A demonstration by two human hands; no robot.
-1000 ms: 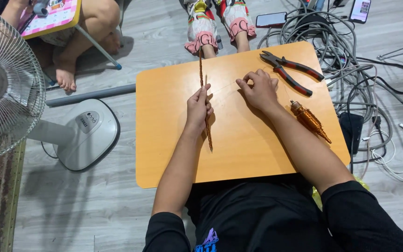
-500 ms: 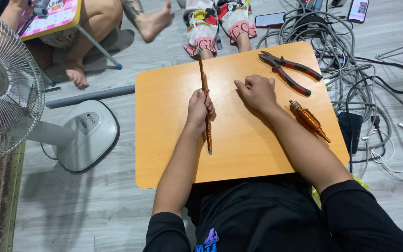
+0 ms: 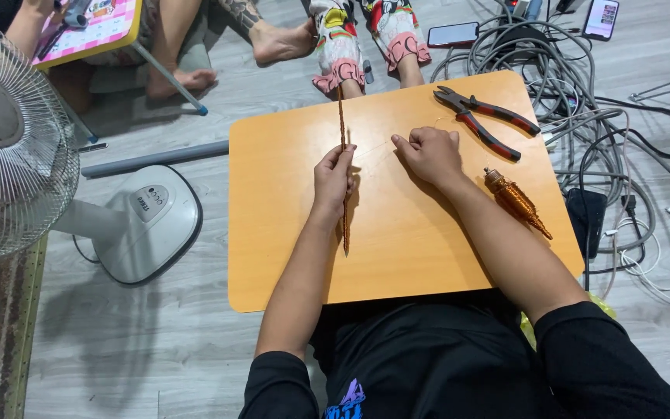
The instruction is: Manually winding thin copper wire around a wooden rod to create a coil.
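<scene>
Currently, label by label:

Left hand: the left hand is closed around a long thin copper-coloured rod, gripping it near its middle; the fingers are wrapped tight with the thumb on top.

Rod: it runs straight away from the person, one end reaching past the far edge of the orange tabletop beyond the fingers, the other end lying back beside the left wrist, close to the board.

Right hand: the right hand is curled into a loose fist, knuckles up, resting on the board just to the right of the left hand and apart from it. A fine wire, barely visible, seems to run from its fingertips toward the rod; whether the fingers pinch it I cannot tell for sure.

Beyond the right hand: red-and-black-handled pliers lie on the far right corner of the board, untouched.

Right of the right forearm: a copper wire spool, tapered at one end, lies on the board near the edge.

Further right: a tangle of grey cables on the floor.

Left of the left arm: a standing fan with its white base on the floor.
</scene>
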